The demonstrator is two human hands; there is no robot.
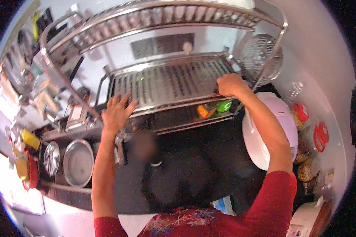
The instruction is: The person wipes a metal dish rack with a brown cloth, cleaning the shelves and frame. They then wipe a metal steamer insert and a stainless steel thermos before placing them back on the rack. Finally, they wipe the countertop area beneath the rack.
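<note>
I saw the silver slatted metal shelf (166, 83) spanning between: left grip (118, 113) at front-left, fingers apart; right grip (231, 85) curled at front-right, couldn't tell if clamped.

A red shirt (233, 227) with short sleeves (273, 197) is showing at the near edge, with a pale and bluish print (182, 222), perhaps leafy, spreading across its front. Both hands (116, 112) (230, 85) are showing bare.
</note>
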